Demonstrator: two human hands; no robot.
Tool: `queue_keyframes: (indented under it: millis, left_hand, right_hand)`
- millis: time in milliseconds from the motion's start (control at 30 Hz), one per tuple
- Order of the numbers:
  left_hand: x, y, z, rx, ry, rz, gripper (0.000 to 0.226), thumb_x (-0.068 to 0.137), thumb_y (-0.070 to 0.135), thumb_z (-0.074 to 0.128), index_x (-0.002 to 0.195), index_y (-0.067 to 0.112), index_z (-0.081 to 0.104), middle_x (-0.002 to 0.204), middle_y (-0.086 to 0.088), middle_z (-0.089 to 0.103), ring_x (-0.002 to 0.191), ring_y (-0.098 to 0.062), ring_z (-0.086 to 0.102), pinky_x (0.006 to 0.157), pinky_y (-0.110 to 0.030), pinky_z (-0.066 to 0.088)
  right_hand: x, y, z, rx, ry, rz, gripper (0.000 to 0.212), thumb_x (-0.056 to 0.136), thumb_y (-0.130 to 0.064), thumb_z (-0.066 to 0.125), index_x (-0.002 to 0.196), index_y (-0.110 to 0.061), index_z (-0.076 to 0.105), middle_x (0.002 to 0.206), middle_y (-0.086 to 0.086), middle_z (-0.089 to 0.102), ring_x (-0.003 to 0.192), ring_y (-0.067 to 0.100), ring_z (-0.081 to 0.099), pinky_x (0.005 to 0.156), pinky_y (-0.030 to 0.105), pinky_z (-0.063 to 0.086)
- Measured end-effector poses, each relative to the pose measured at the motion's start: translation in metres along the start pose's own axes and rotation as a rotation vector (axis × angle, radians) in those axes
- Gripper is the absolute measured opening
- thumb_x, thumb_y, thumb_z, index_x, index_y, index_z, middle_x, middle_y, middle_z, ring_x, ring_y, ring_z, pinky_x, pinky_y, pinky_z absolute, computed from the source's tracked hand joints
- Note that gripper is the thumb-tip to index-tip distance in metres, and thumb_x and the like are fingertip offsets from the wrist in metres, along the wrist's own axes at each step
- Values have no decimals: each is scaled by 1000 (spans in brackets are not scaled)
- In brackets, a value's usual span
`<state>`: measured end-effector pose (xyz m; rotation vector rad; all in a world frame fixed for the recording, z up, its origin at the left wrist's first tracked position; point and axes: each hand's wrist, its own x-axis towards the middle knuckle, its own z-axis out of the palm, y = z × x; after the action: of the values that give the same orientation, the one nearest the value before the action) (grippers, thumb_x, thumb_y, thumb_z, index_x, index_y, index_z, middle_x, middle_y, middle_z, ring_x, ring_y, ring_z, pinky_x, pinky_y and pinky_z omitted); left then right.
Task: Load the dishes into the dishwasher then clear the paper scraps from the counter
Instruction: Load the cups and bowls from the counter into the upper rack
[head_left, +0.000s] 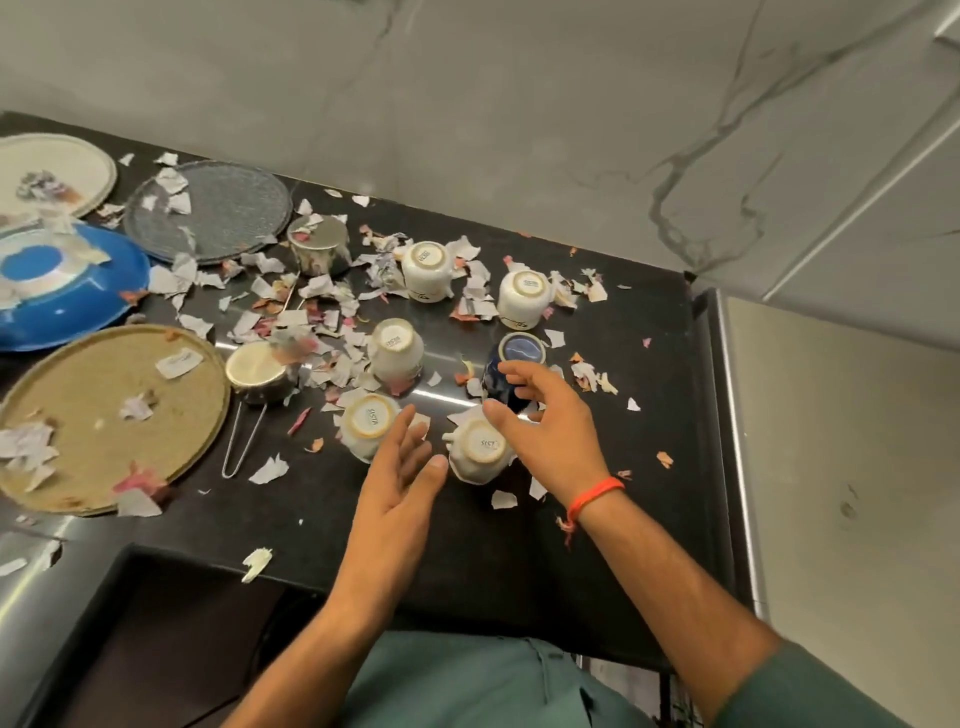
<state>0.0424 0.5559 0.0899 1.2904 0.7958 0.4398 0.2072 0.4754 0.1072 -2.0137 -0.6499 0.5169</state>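
Several white cups stand upside down on the black counter (519, 545). My left hand (400, 478) hovers open with straight fingers beside the nearest left cup (363, 423). My right hand (545, 415) spreads open over another white cup (480, 452), its fingers reaching toward a dark blue cup (514, 364). Neither hand holds anything. Farther back stand three more white cups (395, 353) (426, 270) (522, 299). Torn paper scraps (322, 306) lie all over the counter.
At the left sit a tan round plate (104, 415), a blue plate (67, 291), a grey plate (213, 210) and a white plate (52, 171). A steel tumbler (319, 249) and a small steel strainer (257, 371) stand among scraps. A marble wall rises behind the counter.
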Motion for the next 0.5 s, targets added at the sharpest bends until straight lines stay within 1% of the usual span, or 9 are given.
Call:
queue_keyframes:
  millis: [67,133,167,267,300,333,400,467,500]
  left_hand:
    - [3,-1,-7,27,12,30,55,102,13,59,147,41,45,144,15,55,130,4,53,107,-21,43]
    - [5,-1,-16,97,45,93,51,102,12,60,143,40,50,138,17,59,129,2,55,107,-26,44]
    - [6,-2,-21,151,72,134,50,101,13,61,143,38,52,136,17,60,128,0,56,106,-27,44]
    - [13,-7,-37,373,181,273,50,95,12,67,140,32,55,132,17,58,126,-6,55,105,-29,45]
    - [16,-9,-42,447,207,319,51,93,11,69,139,30,56,131,18,56,126,-9,54,104,-31,45]
    - [19,-12,-46,504,223,344,52,92,11,71,138,29,56,131,18,55,125,-10,52,103,-32,46]
    - [25,-17,-52,565,240,319,58,90,13,74,140,32,54,134,14,52,130,-6,45,104,-28,41]
    - [32,-21,-57,607,234,248,64,89,19,76,145,35,49,144,10,44,137,3,28,110,-20,27]
    - [36,-22,-59,626,223,224,68,88,22,77,147,36,46,148,9,41,138,4,22,112,-21,22]
  right_hand:
    - [2,-1,5,-12,-49,-13,43,85,-33,79,123,-38,62,123,-16,60,114,-1,55,89,15,43]
    - [2,2,9,-43,-133,-13,48,81,-36,82,124,-43,60,127,-19,57,119,-3,52,89,11,41]
    - [2,4,10,-78,-179,-2,54,79,-38,83,126,-43,59,130,-19,55,121,-2,50,93,12,41]
    - [1,16,17,-214,-242,14,65,70,-47,86,127,-46,54,130,-17,52,125,7,48,106,31,43]
    - [1,21,19,-239,-243,13,66,69,-47,86,126,-46,54,128,-17,52,125,9,48,107,35,43]
    - [-1,24,20,-260,-243,13,66,69,-45,87,126,-45,54,126,-17,52,124,9,48,107,34,43]
    - [-3,28,22,-310,-253,4,68,70,-43,88,130,-41,55,125,-18,51,123,7,44,103,24,39]
    - [-4,29,24,-365,-264,-19,72,71,-41,88,135,-39,53,123,-20,48,121,4,39,95,11,31]
    - [-4,29,24,-396,-267,-34,74,72,-40,88,136,-39,51,122,-20,46,119,4,37,93,11,29]
